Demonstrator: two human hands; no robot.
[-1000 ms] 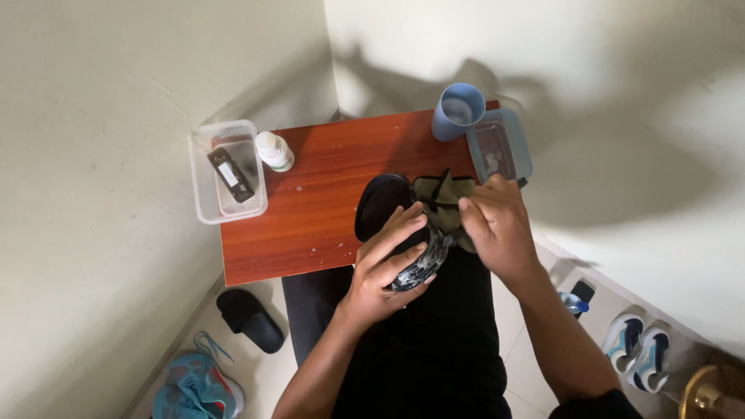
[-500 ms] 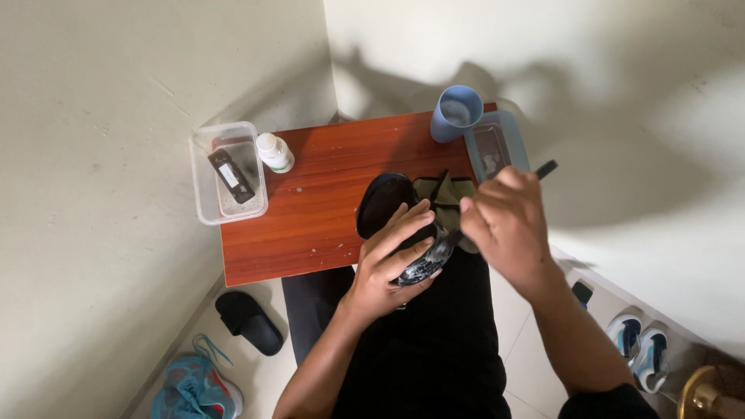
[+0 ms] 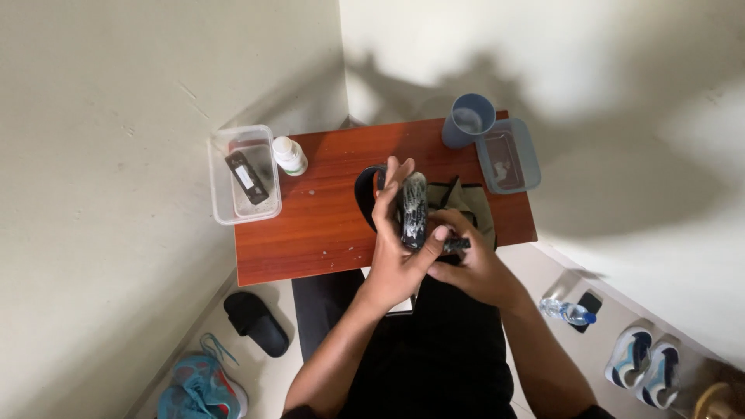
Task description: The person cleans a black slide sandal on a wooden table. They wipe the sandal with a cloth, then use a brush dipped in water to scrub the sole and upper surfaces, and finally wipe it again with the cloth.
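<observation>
Our left hand [image 3: 396,256] grips a dark speckled shoe [image 3: 414,209] upright above the table [image 3: 326,209] edge. Our right hand [image 3: 469,268] closes on a small dark brush [image 3: 456,244] against the shoe's lower end. Blue cup [image 3: 468,120] beyond both hands.

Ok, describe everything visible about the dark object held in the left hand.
The dark object is long and narrow, black, with pale foamy or dusty patches along its upper face. It stands roughly upright over the near edge of the wooden table. The left hand cups it from the side, fingers spread behind it. The right hand meets its lower end, holding a small dark tool there. What it is cannot be told.
</observation>
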